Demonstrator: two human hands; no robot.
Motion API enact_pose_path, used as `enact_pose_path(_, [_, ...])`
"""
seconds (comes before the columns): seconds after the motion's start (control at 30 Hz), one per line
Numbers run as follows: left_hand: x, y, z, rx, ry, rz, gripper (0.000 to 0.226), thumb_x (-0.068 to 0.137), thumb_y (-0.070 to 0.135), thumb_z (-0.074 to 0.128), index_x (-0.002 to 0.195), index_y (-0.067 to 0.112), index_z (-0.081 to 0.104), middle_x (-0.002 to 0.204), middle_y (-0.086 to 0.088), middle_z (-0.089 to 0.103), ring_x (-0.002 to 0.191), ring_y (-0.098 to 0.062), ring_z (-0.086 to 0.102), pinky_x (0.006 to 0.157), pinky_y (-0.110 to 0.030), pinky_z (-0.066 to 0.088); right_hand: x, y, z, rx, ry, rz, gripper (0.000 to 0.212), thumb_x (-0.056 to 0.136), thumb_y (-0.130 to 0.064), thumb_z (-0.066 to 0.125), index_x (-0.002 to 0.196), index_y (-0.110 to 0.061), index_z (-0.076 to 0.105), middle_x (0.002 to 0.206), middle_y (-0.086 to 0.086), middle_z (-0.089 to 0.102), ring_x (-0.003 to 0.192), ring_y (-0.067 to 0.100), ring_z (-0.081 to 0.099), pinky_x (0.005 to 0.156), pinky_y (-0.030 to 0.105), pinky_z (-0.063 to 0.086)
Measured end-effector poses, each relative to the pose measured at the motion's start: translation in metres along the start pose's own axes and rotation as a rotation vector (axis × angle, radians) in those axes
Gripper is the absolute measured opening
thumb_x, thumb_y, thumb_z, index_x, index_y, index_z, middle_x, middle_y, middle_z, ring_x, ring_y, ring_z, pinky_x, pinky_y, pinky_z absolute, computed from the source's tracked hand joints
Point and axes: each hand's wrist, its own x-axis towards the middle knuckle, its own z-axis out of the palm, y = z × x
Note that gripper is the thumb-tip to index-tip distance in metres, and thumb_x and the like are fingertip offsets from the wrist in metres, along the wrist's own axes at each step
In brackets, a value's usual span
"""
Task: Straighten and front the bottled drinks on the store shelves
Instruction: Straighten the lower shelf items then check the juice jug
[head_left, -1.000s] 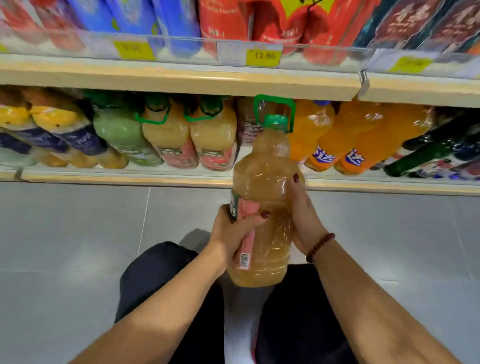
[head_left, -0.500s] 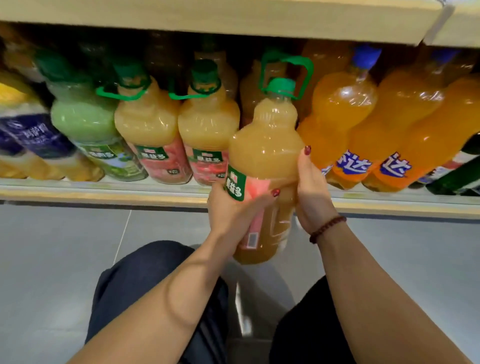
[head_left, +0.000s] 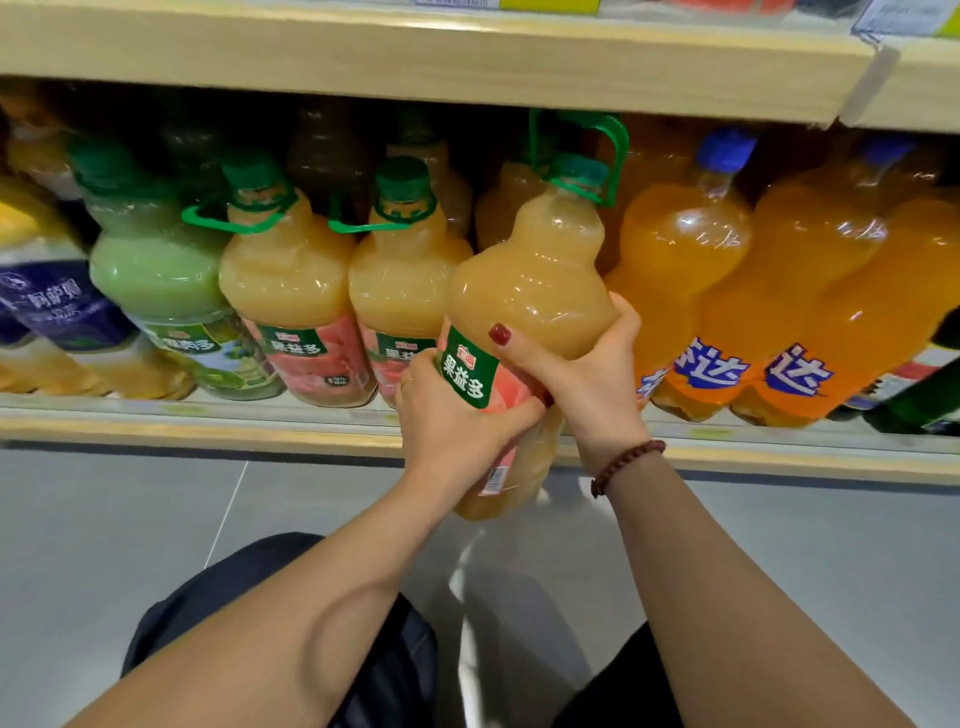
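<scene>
I hold a large juice bottle (head_left: 530, 291) of pale orange juice, with a green cap, green carry handle and pink-and-green label, just in front of the bottom shelf (head_left: 208, 431). My left hand (head_left: 452, 415) grips its labelled lower body. My right hand (head_left: 587, 374) wraps its waist from the right. The bottle leans toward the shelf, its base hanging over the shelf's front edge. Two matching juice bottles (head_left: 291, 291) stand in the row just to its left.
A green juice bottle (head_left: 156, 280) and blue-labelled bottles (head_left: 57, 312) stand further left. Orange soda bottles (head_left: 691, 270) fill the row to the right, with dark green bottles (head_left: 919, 405) at the far right. The upper shelf board (head_left: 415, 57) hangs low overhead. Grey floor tiles (head_left: 130, 519) lie below.
Both hands have carried the juice bottle up and forward to the bottom shelf, and the label has turned to face outward. The view has closed in on the shelf.
</scene>
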Motion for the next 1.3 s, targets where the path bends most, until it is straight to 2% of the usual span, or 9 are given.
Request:
enact_pose_path(0.13, [0.005,-0.002,-0.001,0.004,-0.097,0.082,0.100,0.033,0.065,0.079,0.117,0.018,0.052,0.111,0.002,0.064,0.109,-0.023,0.059,0.093,-0.047,0.050,0.015,-0.003,0.000,0.189,0.028,0.043,0.106,0.045,-0.017,0.094,0.136,-0.014,0.039,0.120,0.005,0.061,0.102,0.017,0.067,0.078,0.038,0.061])
enact_pose_path(0.27, [0.007,-0.007,-0.007,0.056,-0.218,0.181,0.102,0.035,0.061,0.083,0.124,0.025,0.048,0.117,0.009,0.061,0.111,-0.015,0.058,0.093,-0.043,0.051,0.028,-0.005,-0.004,0.271,0.035,0.012,0.097,0.049,-0.004,0.092,0.133,-0.013,0.043,0.113,0.004,0.063,0.091,0.013,0.070,0.068,0.030,0.060])
enact_pose_path(0.43, [0.006,-0.015,0.001,-0.061,-0.155,0.141,0.100,0.031,0.055,0.086,0.119,0.024,0.050,0.112,0.009,0.065,0.105,-0.013,0.063,0.090,-0.042,0.054,0.033,-0.010,-0.002,0.176,-0.019,-0.041,0.104,0.045,-0.011,0.091,0.136,-0.011,0.040,0.119,0.008,0.060,0.101,0.017,0.066,0.076,0.034,0.060])
enact_pose_path(0.57, [0.011,-0.015,0.003,-0.084,-0.071,0.182,0.097,0.034,0.053,0.090,0.119,0.027,0.050,0.111,0.010,0.065,0.105,-0.012,0.062,0.088,-0.041,0.054,0.033,-0.016,-0.004,0.102,-0.056,-0.151,0.116,0.038,-0.026,0.091,0.138,-0.013,0.036,0.127,0.006,0.056,0.109,0.017,0.063,0.086,0.040,0.058])
enact_pose_path(0.7, [0.016,-0.018,0.010,-0.102,-0.070,0.178,0.096,0.033,0.049,0.092,0.117,0.027,0.050,0.110,0.008,0.066,0.106,-0.016,0.063,0.088,-0.042,0.055,0.034,-0.016,-0.005,0.057,-0.080,-0.172,0.116,0.040,-0.031,0.089,0.140,-0.013,0.033,0.131,0.008,0.052,0.115,0.019,0.059,0.091,0.045,0.055])
enact_pose_path(0.87, [0.017,-0.024,0.021,-0.128,-0.029,0.129,0.100,0.030,0.050,0.091,0.118,0.033,0.047,0.109,0.015,0.063,0.105,-0.007,0.061,0.087,-0.036,0.056,0.039,-0.007,-0.010,-0.048,-0.129,-0.185,0.110,0.054,-0.021,0.086,0.144,-0.015,0.023,0.134,0.002,0.045,0.119,0.013,0.054,0.096,0.041,0.054])
enact_pose_path(0.97, [0.017,-0.027,0.027,-0.122,-0.018,0.104,0.101,0.028,0.047,0.091,0.117,0.035,0.046,0.109,0.018,0.061,0.104,-0.004,0.060,0.086,-0.032,0.057,0.042,-0.005,-0.011,-0.125,-0.152,-0.170,0.120,0.050,-0.036,0.087,0.146,-0.018,0.017,0.142,0.005,0.038,0.128,0.019,0.047,0.101,0.044,0.049])
enact_pose_path(1.1, [0.018,-0.030,0.035,-0.096,-0.025,0.074,0.108,0.029,0.045,0.092,0.123,0.033,0.042,0.118,0.011,0.056,0.114,-0.015,0.055,0.092,-0.041,0.053,0.044,-0.005,-0.016,-0.234,-0.143,-0.199,0.121,0.044,-0.056,0.083,0.146,-0.023,0.026,0.142,0.002,0.041,0.129,0.019,0.046,0.102,0.043,0.048])
enact_pose_path(1.3, [0.015,-0.028,0.035,-0.179,-0.097,0.018,0.117,0.034,0.037,0.093,0.134,0.030,0.033,0.132,0.001,0.049,0.123,-0.022,0.051,0.097,-0.044,0.051,0.042,-0.005,-0.027,-0.357,-0.114,-0.287,0.109,0.054,-0.057,0.082,0.146,-0.023,0.035,0.137,-0.005,0.049,0.125,0.011,0.049,0.101,0.038,0.050])
